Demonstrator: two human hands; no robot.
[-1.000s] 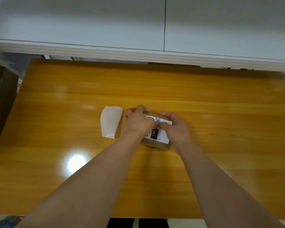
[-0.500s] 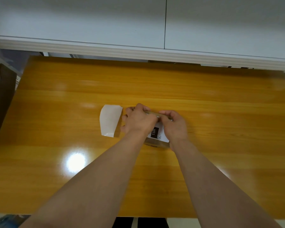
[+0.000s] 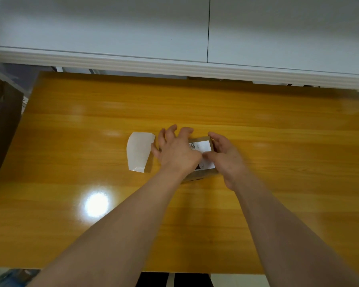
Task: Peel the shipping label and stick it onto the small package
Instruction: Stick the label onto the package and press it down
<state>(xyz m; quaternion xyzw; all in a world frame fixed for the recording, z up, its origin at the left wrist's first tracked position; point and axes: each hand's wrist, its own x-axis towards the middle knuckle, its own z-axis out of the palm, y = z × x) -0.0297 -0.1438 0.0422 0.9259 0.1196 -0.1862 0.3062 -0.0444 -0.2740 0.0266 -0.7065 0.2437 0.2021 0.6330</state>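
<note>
A small brown cardboard package (image 3: 202, 175) lies in the middle of the wooden table (image 3: 278, 125). A white shipping label (image 3: 203, 146) with a QR code and a black patch lies flat on its top face. My left hand (image 3: 175, 151) hovers over the package's left part, fingers spread and holding nothing. My right hand (image 3: 229, 159) cups the package's right side, thumb lying on the label and fingers curled at the far right corner. Both hands hide much of the label and the package.
A white backing sheet (image 3: 140, 153), slightly curled at its lower corner, lies on the table just left of my left hand. A white cabinet front (image 3: 174, 59) overhangs the far table edge. A dark piece of furniture (image 3: 2, 125) stands at the left.
My left hand has opened and its fingers now spread, uncovering the QR end of the label. My right hand has slid to the package's right side. The package sits slightly turned.
</note>
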